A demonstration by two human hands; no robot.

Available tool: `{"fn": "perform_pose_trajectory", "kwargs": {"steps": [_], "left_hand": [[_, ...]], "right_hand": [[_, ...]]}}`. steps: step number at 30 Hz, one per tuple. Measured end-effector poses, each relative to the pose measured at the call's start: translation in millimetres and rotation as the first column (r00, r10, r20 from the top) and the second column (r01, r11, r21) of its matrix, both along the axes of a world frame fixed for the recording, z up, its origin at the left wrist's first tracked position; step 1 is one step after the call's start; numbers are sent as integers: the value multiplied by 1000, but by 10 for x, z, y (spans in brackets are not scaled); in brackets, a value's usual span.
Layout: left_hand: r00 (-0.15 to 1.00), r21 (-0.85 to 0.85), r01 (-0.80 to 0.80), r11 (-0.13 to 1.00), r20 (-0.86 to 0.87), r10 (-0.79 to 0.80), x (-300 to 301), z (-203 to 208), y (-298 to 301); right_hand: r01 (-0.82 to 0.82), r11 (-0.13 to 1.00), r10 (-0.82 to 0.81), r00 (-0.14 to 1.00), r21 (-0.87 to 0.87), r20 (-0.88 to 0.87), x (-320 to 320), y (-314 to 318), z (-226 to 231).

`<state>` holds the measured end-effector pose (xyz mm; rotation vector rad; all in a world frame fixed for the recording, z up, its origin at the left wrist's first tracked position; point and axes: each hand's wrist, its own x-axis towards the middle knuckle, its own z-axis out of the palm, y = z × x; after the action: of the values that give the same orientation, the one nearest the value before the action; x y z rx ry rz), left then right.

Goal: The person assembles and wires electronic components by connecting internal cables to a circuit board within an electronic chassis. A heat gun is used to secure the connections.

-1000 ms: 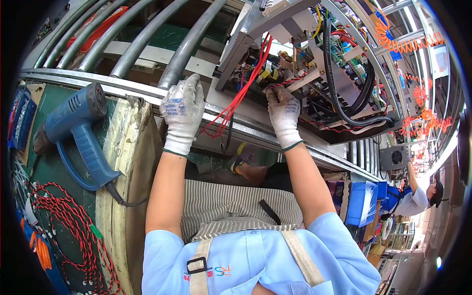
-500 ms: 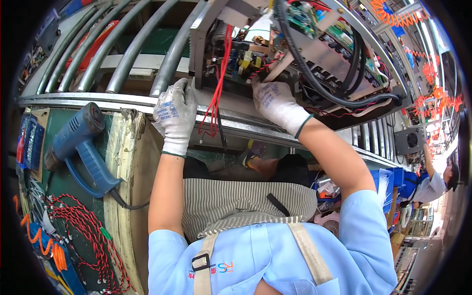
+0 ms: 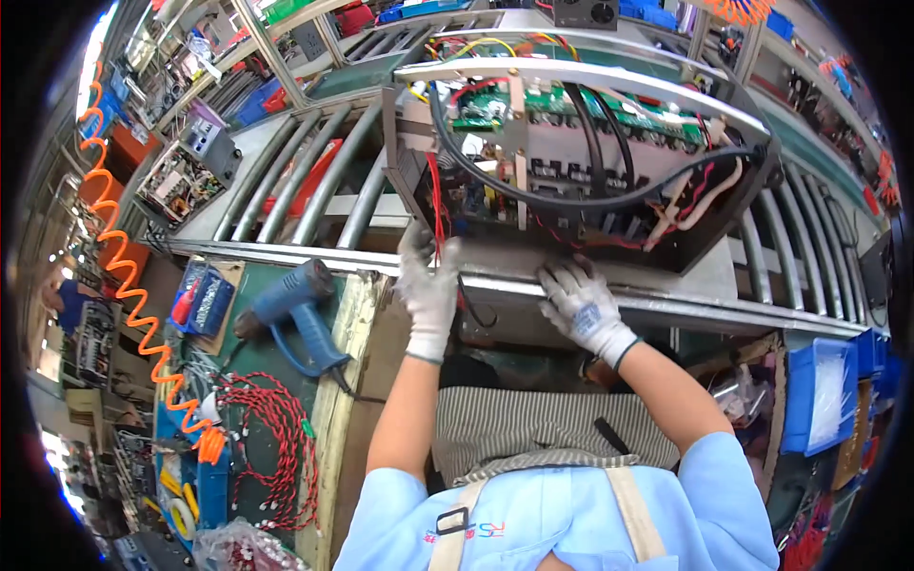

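An opened metal equipment chassis (image 3: 705,252) stands in front of me, with green circuit boards (image 3: 571,103) and a thick black cable (image 3: 476,176) inside. At its left corner is my left hand (image 3: 428,297) in a white-grey glove, somewhat blurred, thumb and fingers apart. Red wires (image 3: 437,205) hang from the chassis into the gap between them; their lower ends are hidden by the hand. My right hand (image 3: 583,306), also gloved, lies with spread fingers at the chassis's front lower edge, holding nothing. A black wire loop (image 3: 476,309) dangles between the hands.
A metal roller conveyor (image 3: 328,195) runs under the chassis to both sides. On the left bench lie a blue heat gun (image 3: 303,319), red-black twisted wires (image 3: 262,438) and a blue bin (image 3: 214,300). A coiled orange hose (image 3: 119,271) hangs at left; a blue tray (image 3: 819,395) stands at right.
The view has swung, showing the chassis from farther back. My right hand has left the chassis interior for its front edge. My left hand has come to the red wires.
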<state>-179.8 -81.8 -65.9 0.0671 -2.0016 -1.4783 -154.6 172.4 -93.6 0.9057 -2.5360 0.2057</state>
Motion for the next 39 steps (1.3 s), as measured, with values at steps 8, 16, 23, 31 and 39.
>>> {"fn": "perform_pose_trajectory", "kwargs": {"steps": [8, 16, 23, 31, 39], "left_hand": [[937, -625, -349, 698, -234, 260, -118, 473, -767], [988, -951, 153, -269, 143, 56, 16, -91, -673], [974, -887, 13, 462, -93, -205, 75, 445, -332], [929, -442, 31, 896, -319, -189, 44, 644, -531], [979, -932, 201, 302, 206, -16, 91, -452, -773]], "right_hand": [[-5, 991, 6, 1000, -132, 3, -164, -133, 5], [54, 992, -51, 998, -112, 30, -232, -145, -132], [62, 998, -60, 996, -21, 63, -152, -126, -114], [62, 997, -59, 997, -40, 54, -181, -142, 6], [13, 985, 8, 993, -171, 118, -113, -62, 14]]}}
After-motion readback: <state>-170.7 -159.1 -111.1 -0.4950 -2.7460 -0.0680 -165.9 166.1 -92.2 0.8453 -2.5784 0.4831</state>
